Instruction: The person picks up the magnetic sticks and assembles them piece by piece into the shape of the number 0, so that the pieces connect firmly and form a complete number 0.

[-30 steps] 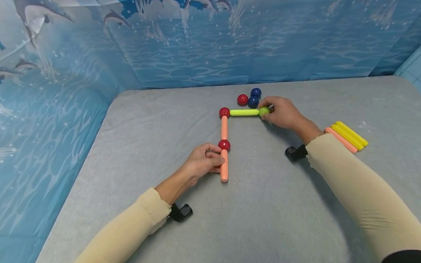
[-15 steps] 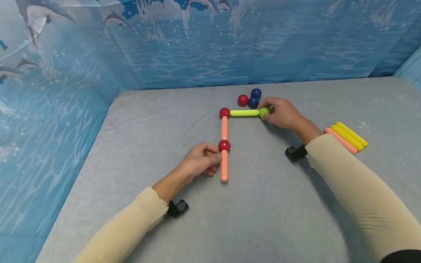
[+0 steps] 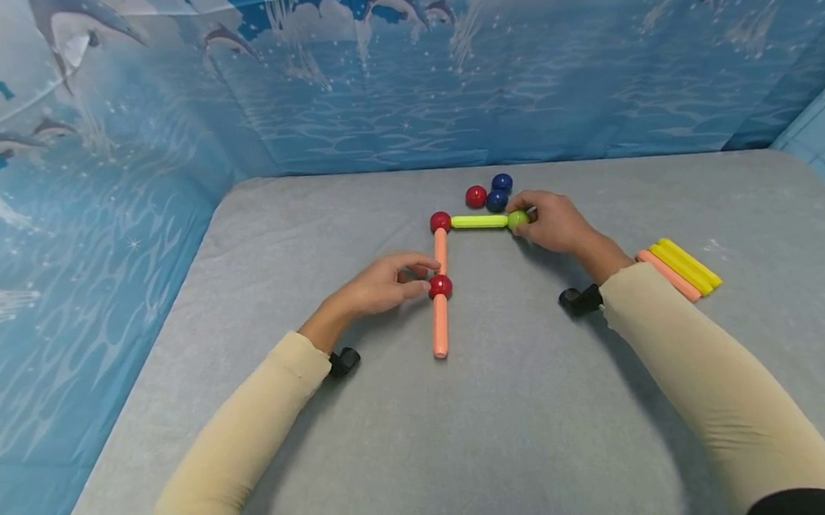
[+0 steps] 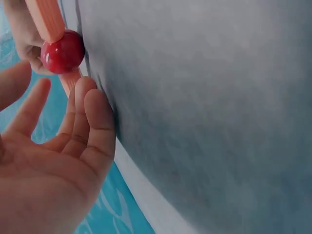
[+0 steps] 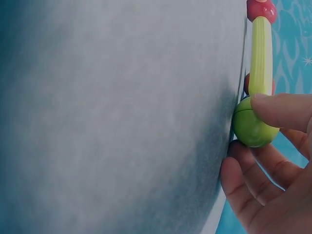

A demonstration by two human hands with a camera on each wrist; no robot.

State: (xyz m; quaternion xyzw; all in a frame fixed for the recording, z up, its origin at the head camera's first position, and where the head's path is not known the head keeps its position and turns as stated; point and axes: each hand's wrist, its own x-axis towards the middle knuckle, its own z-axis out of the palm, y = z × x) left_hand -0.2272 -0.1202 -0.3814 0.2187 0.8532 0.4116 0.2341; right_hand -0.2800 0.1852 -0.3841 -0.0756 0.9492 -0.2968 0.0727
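A chain of balls and rods lies on the grey cloth. My right hand (image 3: 556, 220) pinches the green ball (image 5: 251, 129) at its right end. From there a yellow-green rod (image 3: 479, 221) runs left to a red corner ball (image 3: 440, 221). An upper peach rod (image 3: 441, 243) comes down from that corner to a middle red ball (image 3: 440, 286), and a lower peach rod (image 3: 440, 329) continues toward me. My left hand (image 3: 385, 283) is beside the middle ball, thumb and fingers apart and holding nothing. Its fingertips overlap the upper peach rod in the head view.
Behind the yellow-green rod sit a loose red ball (image 3: 476, 196) and two blue balls (image 3: 497, 200). Yellow rods (image 3: 686, 265) and one peach rod (image 3: 672, 274) lie by the right forearm. A blue dolphin-print curtain (image 3: 398, 87) hangs beyond the table's far edge.
My left hand has let go of the lower peach rod and moved away from me, up beside the middle red ball. My right hand stays on the green ball.
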